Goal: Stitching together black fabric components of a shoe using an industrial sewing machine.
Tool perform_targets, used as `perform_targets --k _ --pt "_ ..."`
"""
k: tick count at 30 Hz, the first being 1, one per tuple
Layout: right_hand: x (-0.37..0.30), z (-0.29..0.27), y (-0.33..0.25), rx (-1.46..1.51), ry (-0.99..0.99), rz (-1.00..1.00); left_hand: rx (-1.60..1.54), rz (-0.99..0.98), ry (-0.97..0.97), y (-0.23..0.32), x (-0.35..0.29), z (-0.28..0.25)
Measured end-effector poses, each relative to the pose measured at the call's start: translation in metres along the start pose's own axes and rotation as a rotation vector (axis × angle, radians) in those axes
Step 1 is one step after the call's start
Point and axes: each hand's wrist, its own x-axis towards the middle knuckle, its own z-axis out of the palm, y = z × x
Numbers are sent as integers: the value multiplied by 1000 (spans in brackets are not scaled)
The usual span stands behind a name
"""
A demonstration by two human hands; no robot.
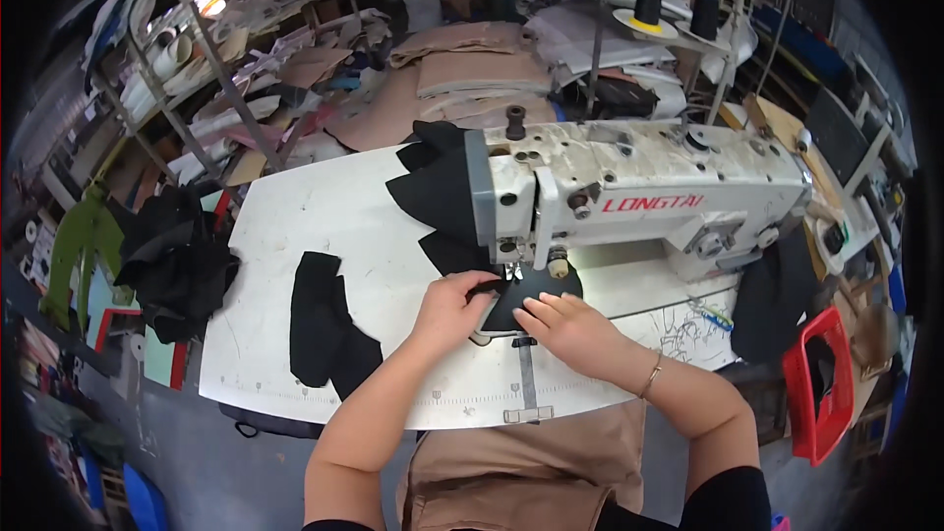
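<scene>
Under the presser foot of a white sewing machine lies a black fabric piece. My left hand pinches the left edge of this fabric, thumb and fingers closed, just left of the needle area. On the fabric's right side, my right hand lies with fingers extended, pressing lightly on its surface. More black cut pieces fan out behind and left of the machine head. Nearer to my left forearm, another black cut piece is spread on the white sewing table.
A heap of black fabric and a green cloth are left of the table. Right of it stand a red basket and a dark fabric piece. Thread cones rise behind the machine, near stacked brown material.
</scene>
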Motion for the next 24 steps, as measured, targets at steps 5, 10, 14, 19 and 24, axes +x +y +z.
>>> perform_targets --k 5,10,14,19,24 --pt "7 7 -1 6 -125 63 -38 -55 -28 2 0 1" --pt "7 4 10 71 -124 63 8 4 -16 -1 0 1" --pt "11 -2 17 88 -168 61 -36 -55 -52 1 1 1" --pt "16 9 3 -45 -106 93 -40 39 -33 -2 -1 -1" --pt "2 16 43 65 47 259 140 197 -50 -2 -4 -3"
